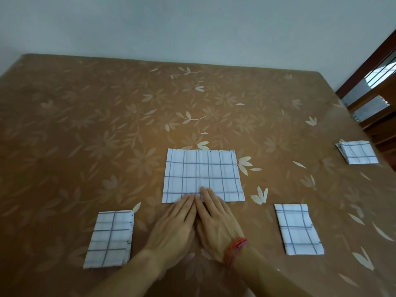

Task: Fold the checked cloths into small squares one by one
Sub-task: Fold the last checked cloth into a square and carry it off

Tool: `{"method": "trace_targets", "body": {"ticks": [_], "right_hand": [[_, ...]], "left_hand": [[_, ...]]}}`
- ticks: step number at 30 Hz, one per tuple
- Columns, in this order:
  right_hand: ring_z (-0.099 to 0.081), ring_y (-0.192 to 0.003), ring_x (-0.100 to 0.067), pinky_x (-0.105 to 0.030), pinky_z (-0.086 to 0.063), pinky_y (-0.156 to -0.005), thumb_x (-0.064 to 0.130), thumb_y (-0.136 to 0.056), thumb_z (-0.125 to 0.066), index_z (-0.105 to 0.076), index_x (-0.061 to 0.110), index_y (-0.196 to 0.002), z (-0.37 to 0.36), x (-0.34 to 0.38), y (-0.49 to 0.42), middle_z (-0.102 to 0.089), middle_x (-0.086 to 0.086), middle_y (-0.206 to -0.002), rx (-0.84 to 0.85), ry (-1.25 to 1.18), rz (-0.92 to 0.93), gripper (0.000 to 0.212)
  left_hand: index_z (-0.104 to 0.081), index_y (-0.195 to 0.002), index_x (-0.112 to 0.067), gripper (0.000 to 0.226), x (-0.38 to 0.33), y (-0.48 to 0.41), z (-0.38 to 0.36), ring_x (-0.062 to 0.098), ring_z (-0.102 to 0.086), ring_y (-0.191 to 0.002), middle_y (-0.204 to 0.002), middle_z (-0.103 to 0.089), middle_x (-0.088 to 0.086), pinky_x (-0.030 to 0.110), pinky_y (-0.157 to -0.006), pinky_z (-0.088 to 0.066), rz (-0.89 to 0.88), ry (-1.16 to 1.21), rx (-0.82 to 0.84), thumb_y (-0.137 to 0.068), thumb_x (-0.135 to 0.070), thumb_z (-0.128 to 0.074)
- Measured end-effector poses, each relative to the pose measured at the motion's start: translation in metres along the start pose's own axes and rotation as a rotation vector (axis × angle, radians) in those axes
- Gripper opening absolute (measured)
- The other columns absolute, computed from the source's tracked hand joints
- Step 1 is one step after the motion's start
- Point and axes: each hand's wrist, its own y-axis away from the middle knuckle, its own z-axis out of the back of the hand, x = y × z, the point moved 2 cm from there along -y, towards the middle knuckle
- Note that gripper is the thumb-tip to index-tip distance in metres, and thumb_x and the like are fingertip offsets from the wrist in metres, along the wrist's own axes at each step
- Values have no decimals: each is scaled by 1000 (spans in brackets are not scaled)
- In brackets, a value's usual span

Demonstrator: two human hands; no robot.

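- White cloth with thin blue-grey check lines [201,174] lies spread flat as a wide rectangle, midway between the bed's left and right edges and toward its near edge, straight ahead of you.
- Your left grip [173,228] lies palm down with its fingers straight and close together. It has hold of nothing, and its fingertips rest on the near edge of that spread cloth.
- Your right grip [214,226] lies just as flat and also has hold of nothing. It touches the left one along the forefingers, and its fingertips reach a little farther onto the cloth.
- A red thread band [235,246] circles your right wrist.
- A folded checked cloth on the left [110,239] lies toward the near left corner, apart from the spread one, with small dark dots down its right edge.
- A folded checked cloth on the right [297,229] lies toward the near right corner, also apart from the spread one.
- A third folded checked cloth [356,155] sits farther back, close to the bed's right edge. Its layers are slightly fanned at the far left corner.
- A brown bed sheet with a pale flower-and-leaf print [85,125] carries all four cloths, and its far edge meets a plain pale wall [192,28].
- A dark wooden frame with glass panes [377,86] stands beyond the right edge.
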Motion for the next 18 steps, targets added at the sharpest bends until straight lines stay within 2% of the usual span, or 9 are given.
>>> {"method": "trace_targets", "body": {"ticks": [3, 6, 10, 13, 16, 18], "right_hand": [[-36, -139, -29, -47, -42, -105, 37, -97, -29, -46, 8, -141, -10, 2, 2, -39, -15, -150, 53, 31, -39, 56], [-37, -138, -28, -47, -43, -104, 40, -101, -14, -48, 8, -140, -13, 3, 3, -41, -14, -149, 116, 32, -72, 61], [-40, -137, -28, -46, -43, -104, 43, -94, -33, -49, 6, -139, -9, 6, 0, -43, -15, -147, 134, 37, -64, 61], [-37, -139, -26, -46, -42, -105, 40, -96, -30, -45, 4, -141, -8, 18, -4, -40, -13, -149, 128, 17, 0, 59], [-35, -140, -24, -45, -42, -105, 38, -102, -9, -43, 4, -142, -11, 28, -7, -39, -13, -150, 164, -8, 20, 62], [-37, -139, -24, -44, -43, -104, 38, -102, -15, -45, 4, -141, -14, 27, -6, -40, -12, -149, 179, -7, 1, 60]], "left_hand": [[-45, -142, -7, 55, 4, 1, -1, 15, -31, -140, -148, -44, 7, 28, -117, -7, 23, -22, 27, -91, -28, -42], [-49, -138, -4, 52, 7, 5, -3, 17, -32, -139, -145, -47, 11, 30, -115, -11, 65, -33, 46, -94, -28, -36], [-53, -134, -1, 60, 16, 13, -3, 26, -43, -135, -142, -49, 16, 37, -111, -25, 163, -38, 78, -103, -34, -14], [-53, -134, 0, 58, 22, 19, -4, 26, -46, -133, -143, -48, 17, 37, -112, -26, 210, -53, 88, -99, -36, -24], [-54, -133, 0, 58, 23, 21, -6, 26, -48, -131, -142, -49, 17, 39, -109, -23, 228, -47, 101, -97, -35, -27], [-56, -132, 0, 57, 22, 20, -5, 26, -49, -130, -141, -51, 17, 35, -111, -32, 228, -28, 111, -91, -34, -34]]}}
